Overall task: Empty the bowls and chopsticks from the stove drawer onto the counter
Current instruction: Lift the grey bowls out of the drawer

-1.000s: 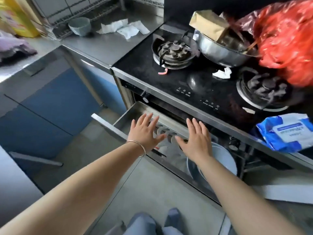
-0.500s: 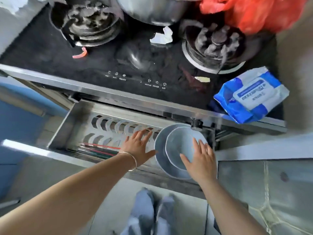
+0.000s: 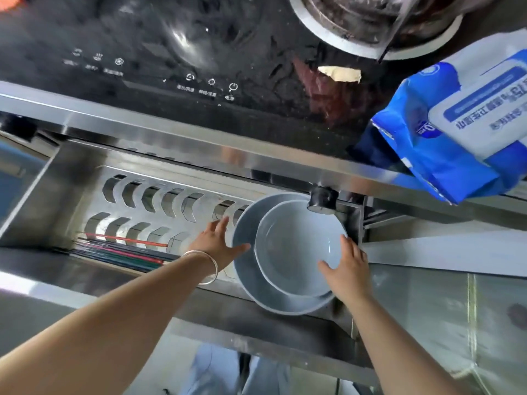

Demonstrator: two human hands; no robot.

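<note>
The steel stove drawer [image 3: 71, 178] stands pulled out below the black cooktop. At its right end a small pale blue bowl [image 3: 293, 243] sits nested inside a larger blue-grey bowl [image 3: 245, 283]. Several coloured chopsticks [image 3: 119, 252] lie along the drawer's front left. My left hand [image 3: 219, 243], with a silver bangle on the wrist, touches the large bowl's left rim, fingers spread. My right hand [image 3: 348, 269] rests on the small bowl's right rim, fingers spread. Neither hand has closed around a bowl.
A black knob [image 3: 322, 199] sticks out just above the bowls. A blue pack of wet wipes [image 3: 450, 129] overhangs the cooktop's [image 3: 199, 38] front right edge. A gas burner [image 3: 370, 21] is behind it. A grey counter [image 3: 445, 252] lies to the right.
The view has closed in on the drawer. My left hand moved right from the slotted rack to the large bowl's rim. My right hand stays at the bowls' right side.
</note>
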